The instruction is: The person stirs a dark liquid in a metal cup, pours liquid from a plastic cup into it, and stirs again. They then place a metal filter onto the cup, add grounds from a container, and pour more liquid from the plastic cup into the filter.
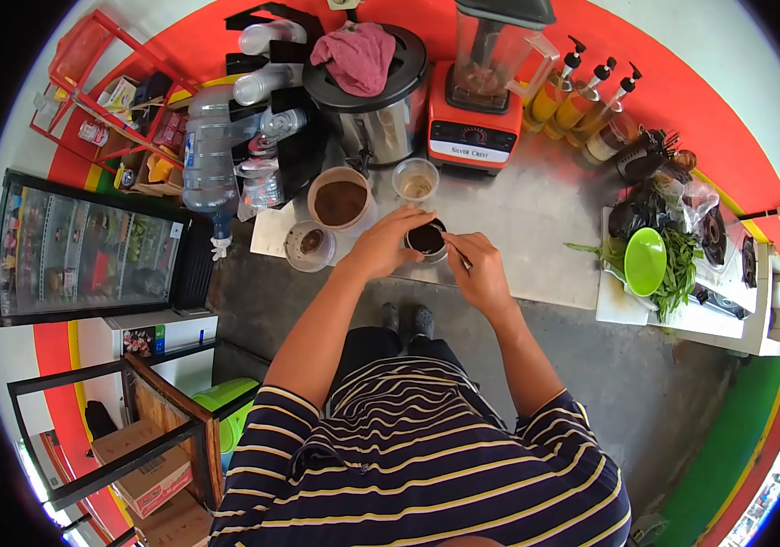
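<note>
Fingers of the left hand (386,242) curve around the near-left side of a small round cup (428,260), thumb and fingertips apart against its rim. The right hand's (483,271) fingers are drawn together at the cup's right edge, pinching a thin dark piece, perhaps a handle; most of it is hidden by the hand. Between the two sets of fingertips, the cup shows dark contents.

Just beyond the left fingers stands a clear plastic cup (415,195) with something pale brown inside. Left of those fingers are a wide tub (346,229) of brown powder and, nearer the body, a smaller clear container (306,266) with a little dark matter in it, all near the edge of the metal counter (545,246).

Farther past the fingers are a steel dispenser (376,134) with a pink cloth (356,59) on its lid, a red blender (474,128), and pump bottles (549,98) of yellow liquid to the blender's right.
</note>
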A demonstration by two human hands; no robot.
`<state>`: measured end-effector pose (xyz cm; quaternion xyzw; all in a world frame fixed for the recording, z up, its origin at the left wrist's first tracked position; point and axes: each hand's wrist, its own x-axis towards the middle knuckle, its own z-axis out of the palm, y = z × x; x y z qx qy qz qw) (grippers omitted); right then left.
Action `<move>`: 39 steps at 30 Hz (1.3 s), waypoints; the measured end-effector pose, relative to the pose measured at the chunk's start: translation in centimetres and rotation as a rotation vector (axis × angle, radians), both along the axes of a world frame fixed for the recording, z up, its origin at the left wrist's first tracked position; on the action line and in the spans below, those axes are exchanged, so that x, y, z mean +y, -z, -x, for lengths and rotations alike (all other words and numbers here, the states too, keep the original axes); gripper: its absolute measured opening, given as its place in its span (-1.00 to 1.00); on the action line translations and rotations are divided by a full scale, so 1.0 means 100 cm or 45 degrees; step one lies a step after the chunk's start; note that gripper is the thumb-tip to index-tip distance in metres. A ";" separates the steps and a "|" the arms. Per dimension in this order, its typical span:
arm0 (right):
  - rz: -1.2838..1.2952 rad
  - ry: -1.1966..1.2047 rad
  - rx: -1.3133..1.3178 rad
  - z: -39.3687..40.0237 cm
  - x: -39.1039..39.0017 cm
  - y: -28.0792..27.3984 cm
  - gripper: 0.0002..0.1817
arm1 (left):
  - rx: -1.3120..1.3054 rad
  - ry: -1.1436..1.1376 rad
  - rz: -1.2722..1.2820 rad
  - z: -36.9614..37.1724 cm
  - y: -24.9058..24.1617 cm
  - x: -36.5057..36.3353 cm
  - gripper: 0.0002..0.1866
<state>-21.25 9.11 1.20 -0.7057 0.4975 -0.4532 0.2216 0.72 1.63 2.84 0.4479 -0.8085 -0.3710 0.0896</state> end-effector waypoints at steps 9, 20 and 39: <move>-0.248 -0.061 -0.145 0.000 0.024 0.004 -0.78 | 0.083 0.025 0.014 -0.004 0.010 -0.001 -0.07; -0.336 0.201 -0.535 -0.019 0.011 0.026 -0.75 | 0.206 0.025 -0.001 -0.005 0.021 -0.003 -0.03; -0.621 0.157 -0.904 -0.019 0.006 0.038 -0.67 | 0.186 0.048 0.032 -0.005 0.019 -0.002 -0.06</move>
